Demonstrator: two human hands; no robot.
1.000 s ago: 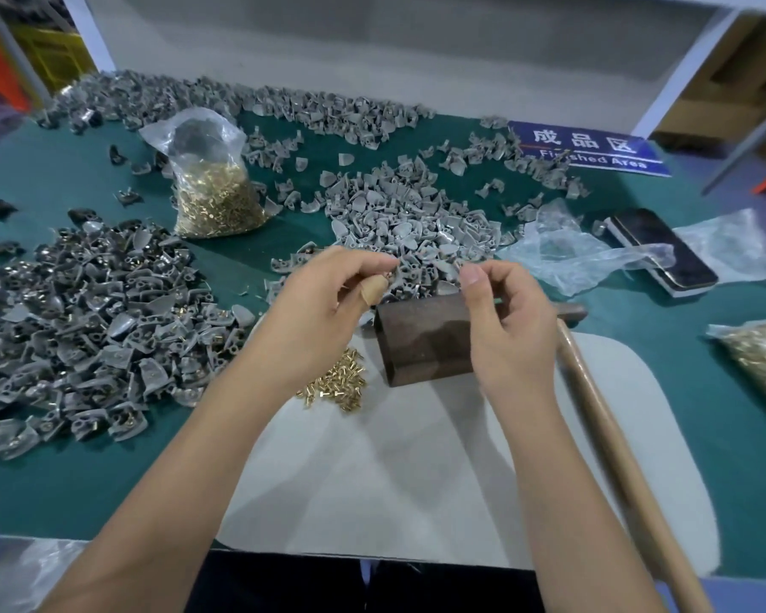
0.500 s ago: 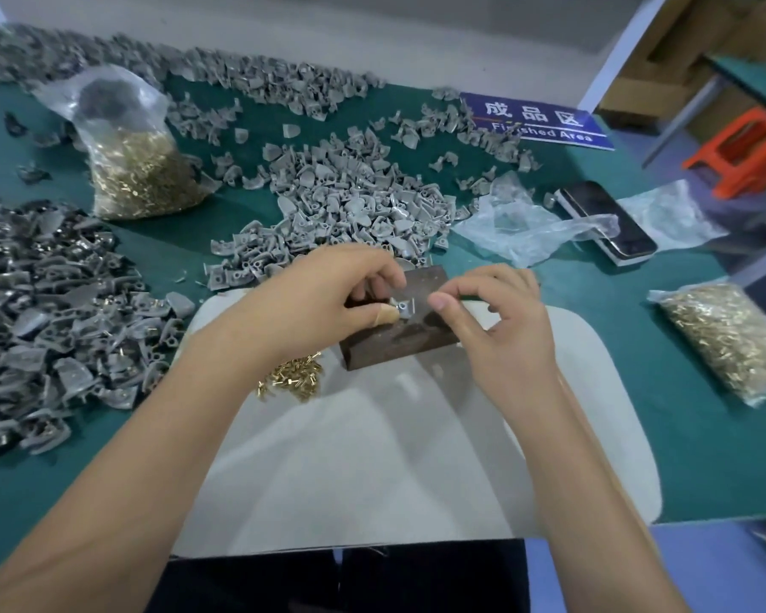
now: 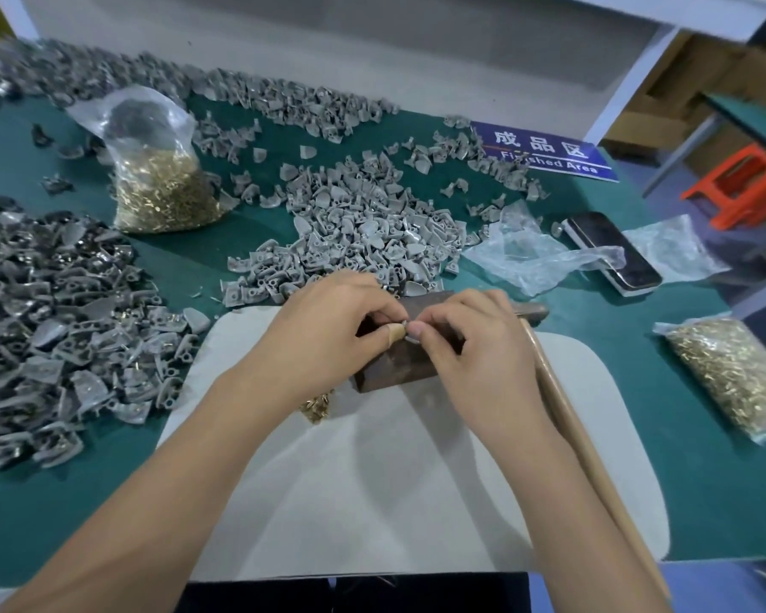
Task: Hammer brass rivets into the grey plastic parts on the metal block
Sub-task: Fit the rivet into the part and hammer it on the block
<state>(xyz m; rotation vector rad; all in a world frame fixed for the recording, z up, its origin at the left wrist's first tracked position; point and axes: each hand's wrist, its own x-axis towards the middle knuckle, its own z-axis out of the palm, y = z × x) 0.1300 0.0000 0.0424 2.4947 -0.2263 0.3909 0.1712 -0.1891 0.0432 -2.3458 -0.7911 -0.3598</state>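
On the block (image 3: 399,365), a grey part (image 3: 410,337) is being pinched between the curled fingertips of the left hand (image 3: 328,329) and the right hand (image 3: 474,342); whether a rivet is being held with it cannot be told. The hammer (image 3: 567,418) is lying untouched just beside the right hand, so no blow is yet being struck. Loose rivets (image 3: 317,407) are waiting under the left wrist. Large piles of parts (image 3: 363,232) are lying behind, so much work is judged to be left.

Left hand (image 3: 328,329) and right hand (image 3: 474,347): fingertips pinched together, forearms converging.
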